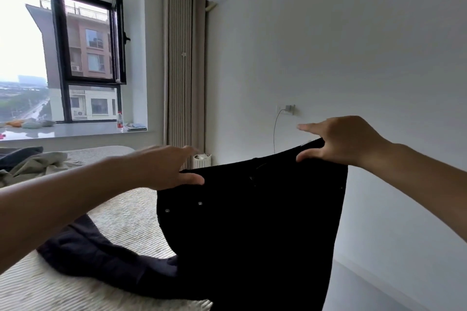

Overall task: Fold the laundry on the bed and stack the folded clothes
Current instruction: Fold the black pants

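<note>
left hand: thumb under, fingers over the waistband of the black trousers, pinching its left end; fingers nearly straight.
right hand: thumb and fingers pinch the waistband's right end; index finger sticks out straight toward the wall.
black trousers: held up in the air at the bed's edge, waistband stretched between both hands, legs hanging down; two small rivets show near the left pocket.
dark garment: lies spread on the bed, its edge meeting the hanging trousers.
laundry pile: crumpled grey and dark pieces at the far left of the bed.
windowsill: holds a plastic bottle, some books, soft bundles.
small white bin: on the floor by the curtain; contents too small to tell.
</note>
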